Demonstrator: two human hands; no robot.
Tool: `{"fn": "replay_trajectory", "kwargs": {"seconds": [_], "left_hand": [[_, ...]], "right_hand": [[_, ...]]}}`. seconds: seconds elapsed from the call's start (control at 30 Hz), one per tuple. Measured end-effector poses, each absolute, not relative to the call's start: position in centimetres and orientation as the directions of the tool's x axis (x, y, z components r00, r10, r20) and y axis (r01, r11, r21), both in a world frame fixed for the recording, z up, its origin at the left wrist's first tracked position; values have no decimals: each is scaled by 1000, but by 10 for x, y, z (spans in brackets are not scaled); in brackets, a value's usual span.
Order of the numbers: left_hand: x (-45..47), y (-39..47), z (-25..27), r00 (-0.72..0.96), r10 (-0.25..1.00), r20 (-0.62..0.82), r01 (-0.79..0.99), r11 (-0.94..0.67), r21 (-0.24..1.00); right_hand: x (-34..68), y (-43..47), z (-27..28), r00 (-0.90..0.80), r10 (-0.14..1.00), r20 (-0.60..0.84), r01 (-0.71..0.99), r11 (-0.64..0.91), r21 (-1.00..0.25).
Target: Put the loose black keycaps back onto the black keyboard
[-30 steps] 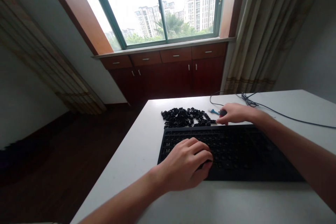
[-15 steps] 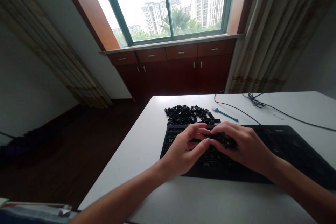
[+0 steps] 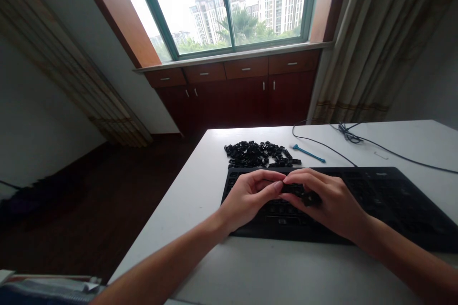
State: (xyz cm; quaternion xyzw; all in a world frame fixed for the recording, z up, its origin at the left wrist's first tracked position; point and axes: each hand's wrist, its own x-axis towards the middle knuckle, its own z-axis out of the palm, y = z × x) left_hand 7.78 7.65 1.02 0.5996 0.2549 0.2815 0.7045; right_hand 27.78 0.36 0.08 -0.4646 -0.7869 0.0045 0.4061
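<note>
A black keyboard (image 3: 372, 200) lies on the white table, many keycaps off its left part. Over that part, my left hand (image 3: 248, 198) is closed, thumb and fingertips drawn together; whatever it pinches is too small and dark to make out. My right hand (image 3: 331, 200) curls around a clump of small black keycaps (image 3: 310, 198), its fingertips meeting those of my left hand. Behind the keyboard's left end lies a heap of loose black keycaps (image 3: 250, 153).
A slim blue brush (image 3: 308, 153) lies behind the keyboard, right of the heap. A black cable (image 3: 404, 155) runs across the back right, bundled in one spot. Near it lies a thin bent wire (image 3: 381, 155). The table's left edge (image 3: 168, 202) drops to a dark floor.
The fingers of my left hand have closed closer together and dipped slightly at the right hand's fingertips. My right hand stays nearly in place. The whole view has shifted slightly.
</note>
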Motion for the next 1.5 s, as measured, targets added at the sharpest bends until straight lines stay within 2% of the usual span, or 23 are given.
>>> {"fn": "replay_trajectory", "kwargs": {"seconds": [0.3,0.73,0.93,1.03,1.17,1.3,1.5], "left_hand": [[76,78,10,688,725,-14,-86,100,991],[76,80,11,682,730,47,-114,42,993],[77,78,15,639,763,92,-141,-1,990],[77,77,16,641,763,85,-163,27,986],[78,78,13,633,774,0,-213,174,961],[78,81,10,607,794,-39,-304,277,912],[78,83,11,612,789,-48,-325,306,895]], "right_hand": [[279,5,-1,-261,704,660,705,606,-367],[274,3,0,-194,721,665,675,590,-443],[278,2,6,-238,667,706,688,629,-362],[287,4,14,-232,662,713,736,598,-316],[319,7,26,-312,706,636,797,558,-229],[369,3,21,-461,774,434,816,562,-136],[424,-9,-6,-274,867,417,898,386,-211]]}}
